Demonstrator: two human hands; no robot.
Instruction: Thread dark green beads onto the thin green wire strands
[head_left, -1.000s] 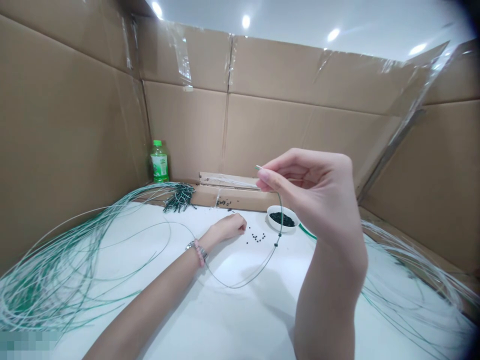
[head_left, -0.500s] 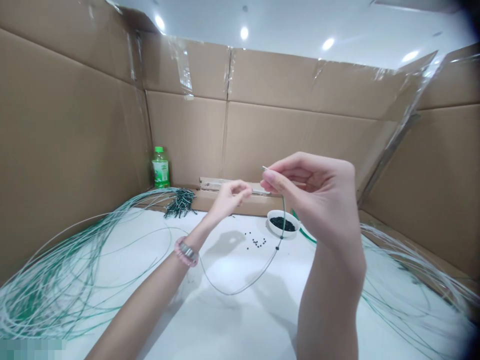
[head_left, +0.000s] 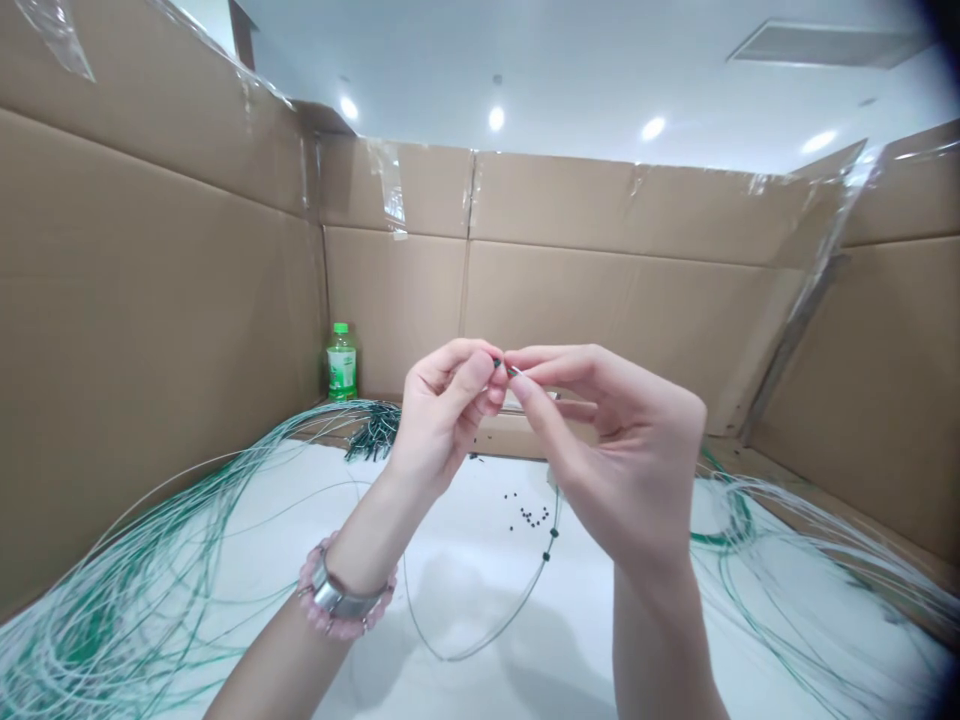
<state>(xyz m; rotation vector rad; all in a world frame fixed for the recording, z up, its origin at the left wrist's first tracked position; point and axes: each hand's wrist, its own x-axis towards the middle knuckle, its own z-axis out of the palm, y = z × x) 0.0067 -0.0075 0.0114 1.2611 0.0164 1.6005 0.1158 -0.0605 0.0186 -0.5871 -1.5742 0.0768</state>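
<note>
The tips of my left hand (head_left: pixel 450 410) and right hand (head_left: pixel 607 430) meet in front of me, above the white table. My left thumb and forefinger pinch a small dark bead (head_left: pixel 496 363), partly covered by the fingers. Between my right thumb and fingertips is the pale end of a thin green-and-white wire (head_left: pixel 514 371), pointing at the bead. That wire hangs in a loop (head_left: pixel 491 640) below my hands, with two small dark beads (head_left: pixel 550 545) threaded on its right side. Whether the wire's tip has entered the held bead, I cannot tell.
Loose dark beads (head_left: pixel 532 517) lie on the table (head_left: pixel 465 560). Long green and white wires (head_left: pixel 150 540) sprawl on the left, their dark ends (head_left: pixel 375 430) bunched behind. More wires (head_left: pixel 787 540) lie right. A green bottle (head_left: pixel 342 365) stands in the back left corner. Cardboard walls (head_left: pixel 600 310) surround everything.
My left hand has come back from beyond the loose beads and now touches my right fingertips, a bead in its pinch. My right hand keeps the wire. The view has tilted upward; the bowl is mostly hidden.
</note>
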